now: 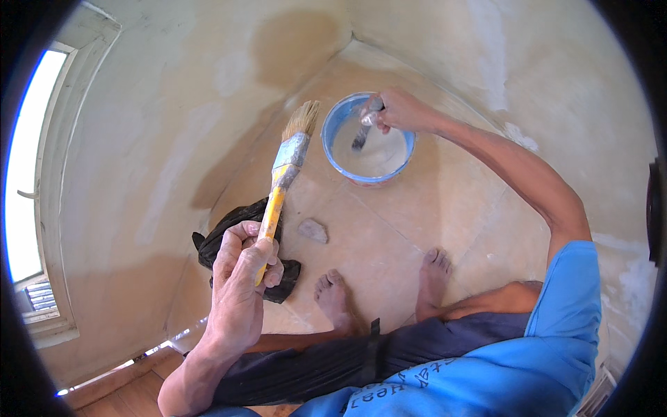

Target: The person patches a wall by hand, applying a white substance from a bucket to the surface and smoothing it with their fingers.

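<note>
My left hand (240, 271) is closed around the yellow handle of a paintbrush (278, 181), held up with its pale bristles at the top. Smears of dried paint cover its metal band and handle. My right hand (399, 111) reaches over the far rim of a blue bucket (332, 161), gripping a short grey tool with a dark end (363, 133). That tool slants down into the bucket, its end at the off-white, paint-like mix (382, 154) inside. My fingers hide part of it, so its kind is unclear.
A crumpled black plastic bag (233, 221) lies on the tiled floor (389, 222) behind my left hand, with a flat grey piece (313, 230) beside it. My bare feet (333, 299) are close by. Patchy walls meet beyond the bucket; a bright window (31, 167) is at left.
</note>
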`<state>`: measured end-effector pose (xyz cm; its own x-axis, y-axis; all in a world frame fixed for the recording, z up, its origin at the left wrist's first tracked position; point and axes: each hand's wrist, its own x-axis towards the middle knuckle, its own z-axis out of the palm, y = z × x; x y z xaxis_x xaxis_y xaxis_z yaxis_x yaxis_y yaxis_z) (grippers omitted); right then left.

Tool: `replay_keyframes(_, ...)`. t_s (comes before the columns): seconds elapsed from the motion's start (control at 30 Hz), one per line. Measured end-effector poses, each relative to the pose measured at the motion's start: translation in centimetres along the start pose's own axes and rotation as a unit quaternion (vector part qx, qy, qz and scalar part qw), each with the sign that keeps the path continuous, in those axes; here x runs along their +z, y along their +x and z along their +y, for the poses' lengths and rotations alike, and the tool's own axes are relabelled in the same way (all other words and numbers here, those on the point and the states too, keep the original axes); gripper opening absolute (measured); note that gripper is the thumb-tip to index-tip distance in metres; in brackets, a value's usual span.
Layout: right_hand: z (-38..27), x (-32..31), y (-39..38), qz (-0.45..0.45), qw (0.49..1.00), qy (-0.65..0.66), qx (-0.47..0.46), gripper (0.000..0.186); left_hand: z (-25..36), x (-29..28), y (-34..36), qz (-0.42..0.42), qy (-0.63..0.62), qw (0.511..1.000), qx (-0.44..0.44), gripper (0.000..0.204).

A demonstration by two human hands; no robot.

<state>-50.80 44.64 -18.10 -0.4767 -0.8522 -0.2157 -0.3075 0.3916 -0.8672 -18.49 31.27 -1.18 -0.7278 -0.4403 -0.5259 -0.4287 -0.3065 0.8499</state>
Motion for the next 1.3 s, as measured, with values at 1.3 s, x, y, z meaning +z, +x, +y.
replay_keyframes(1.3, 0.1, 1.3, -0.7, -0.181, 0.974, -0.101, -0.088, 0.019, 0.2, 0.4, 0.0, -0.001, -0.014, 1.000, 0.008, 0.023)
